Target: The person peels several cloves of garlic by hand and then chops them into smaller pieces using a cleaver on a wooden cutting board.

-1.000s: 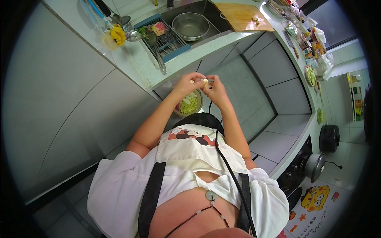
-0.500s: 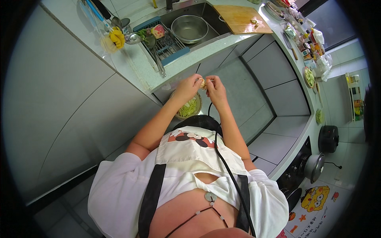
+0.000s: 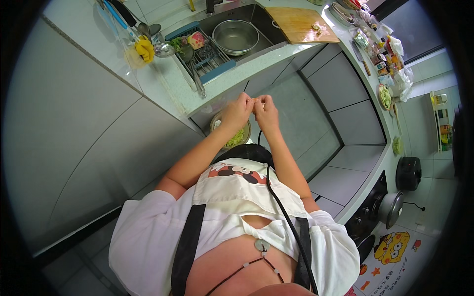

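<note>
My left hand (image 3: 240, 109) and my right hand (image 3: 267, 114) meet in front of me, above the floor by the sink counter. The fingers of both are curled and pinched together, fingertips touching. A small pale garlic piece (image 3: 263, 105) is mostly hidden between them. Below my left hand stands a round bin (image 3: 248, 132) holding green vegetable shreds (image 3: 236, 139) and a white scrap (image 3: 217, 124); my left wrist covers part of it.
In the sink (image 3: 266, 29) sits a metal basin (image 3: 235, 37), beside a blue-edged drying rack (image 3: 219, 70) with a ladle. A wooden cutting board (image 3: 296, 22) carries small garlic pieces (image 3: 316, 27). Along the right counter are a knife (image 3: 364, 63), plates of greens (image 3: 384, 96) and a pot (image 3: 391, 208).
My fingers have closed in over the garlic, which showed plainly between them before. My left hand has turned slightly, and a white scrap now shows in the bin.
</note>
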Available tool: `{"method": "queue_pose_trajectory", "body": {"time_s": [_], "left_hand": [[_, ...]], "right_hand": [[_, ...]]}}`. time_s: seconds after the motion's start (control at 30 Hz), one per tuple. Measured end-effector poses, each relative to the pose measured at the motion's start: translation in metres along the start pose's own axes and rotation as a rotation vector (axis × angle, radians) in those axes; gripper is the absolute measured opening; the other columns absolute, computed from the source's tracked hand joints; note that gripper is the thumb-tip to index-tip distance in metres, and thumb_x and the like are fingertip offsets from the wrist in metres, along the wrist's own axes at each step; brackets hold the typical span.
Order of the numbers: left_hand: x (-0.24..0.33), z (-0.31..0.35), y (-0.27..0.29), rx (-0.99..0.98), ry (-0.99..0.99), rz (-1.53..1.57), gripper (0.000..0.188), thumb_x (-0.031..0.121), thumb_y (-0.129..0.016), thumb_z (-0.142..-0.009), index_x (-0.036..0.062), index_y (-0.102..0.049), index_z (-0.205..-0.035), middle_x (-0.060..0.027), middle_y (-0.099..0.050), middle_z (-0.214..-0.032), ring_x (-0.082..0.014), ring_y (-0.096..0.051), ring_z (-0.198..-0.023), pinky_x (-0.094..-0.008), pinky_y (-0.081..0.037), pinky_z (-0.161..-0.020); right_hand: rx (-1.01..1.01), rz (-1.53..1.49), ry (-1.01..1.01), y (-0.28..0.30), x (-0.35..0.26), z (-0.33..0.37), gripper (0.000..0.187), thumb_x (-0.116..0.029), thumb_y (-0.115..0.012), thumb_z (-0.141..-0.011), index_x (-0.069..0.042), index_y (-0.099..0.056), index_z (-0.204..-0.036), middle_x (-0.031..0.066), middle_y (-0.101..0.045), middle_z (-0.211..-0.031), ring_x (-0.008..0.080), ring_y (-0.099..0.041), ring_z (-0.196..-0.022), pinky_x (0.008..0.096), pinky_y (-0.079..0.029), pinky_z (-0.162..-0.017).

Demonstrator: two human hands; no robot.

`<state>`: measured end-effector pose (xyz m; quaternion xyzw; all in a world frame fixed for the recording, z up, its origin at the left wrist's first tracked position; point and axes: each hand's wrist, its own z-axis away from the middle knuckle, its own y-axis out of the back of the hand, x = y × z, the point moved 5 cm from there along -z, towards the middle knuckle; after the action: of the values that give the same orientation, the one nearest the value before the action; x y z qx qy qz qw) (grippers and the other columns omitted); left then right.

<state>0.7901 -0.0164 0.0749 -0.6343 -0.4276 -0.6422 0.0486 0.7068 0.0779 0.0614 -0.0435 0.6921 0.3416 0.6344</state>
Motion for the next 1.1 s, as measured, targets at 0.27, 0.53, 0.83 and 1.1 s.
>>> {"method": "queue_pose_trajectory", "body": {"time_s": [0.27, 0.53, 0.83, 1.1], "left_hand": [[0.008, 0.003, 0.000, 0.077, -0.072, 0.015, 0.020, 0.023, -0.045, -0.088, 0.0031, -0.049, -0.090, -0.0200, -0.059, -0.074, -0.0395, -0.057, -0.071, -0.0456, -0.043, -0.059], [0.007, 0.009, -0.002, 0.186, -0.059, 0.017, 0.019, 0.022, -0.043, -0.089, 0.0044, -0.049, -0.090, -0.0206, -0.057, -0.072, -0.0412, -0.055, -0.070, -0.0473, -0.041, -0.059], [0.007, 0.014, -0.006, 0.296, 0.006, 0.142, 0.025, 0.022, -0.036, -0.091, 0.0006, -0.049, -0.087, -0.0209, -0.057, -0.073, -0.0402, -0.055, -0.068, -0.0458, -0.042, -0.059], [-0.023, 0.009, -0.016, -0.062, 0.416, 0.946, 0.030, 0.032, -0.034, -0.094, 0.0074, -0.052, -0.092, -0.0014, -0.047, -0.061, -0.0085, -0.040, -0.046, -0.0207, -0.028, -0.038]], "right_hand": [[0.125, -0.019, 0.223, 0.000, -0.023, 0.010, 0.017, -0.019, -0.047, -0.088, -0.002, -0.045, -0.090, 0.0150, -0.056, -0.069, 0.0276, -0.055, -0.060, 0.0362, -0.044, -0.056], [0.126, -0.058, 0.215, -0.005, -0.023, 0.014, 0.015, -0.017, -0.045, -0.089, -0.003, -0.046, -0.091, 0.0177, -0.057, -0.076, 0.0338, -0.057, -0.065, 0.0394, -0.044, -0.058], [0.212, -0.075, 0.241, -0.008, -0.020, 0.014, 0.014, -0.015, -0.044, -0.090, -0.003, -0.049, -0.096, 0.0103, -0.055, -0.070, 0.0179, -0.053, -0.059, 0.0319, -0.043, -0.056], [0.029, -0.238, 0.082, -0.004, -0.014, 0.005, 0.015, -0.018, -0.046, -0.090, -0.005, -0.053, -0.094, -0.0003, -0.048, -0.063, 0.0068, -0.042, -0.048, 0.0220, -0.034, -0.043]]}}
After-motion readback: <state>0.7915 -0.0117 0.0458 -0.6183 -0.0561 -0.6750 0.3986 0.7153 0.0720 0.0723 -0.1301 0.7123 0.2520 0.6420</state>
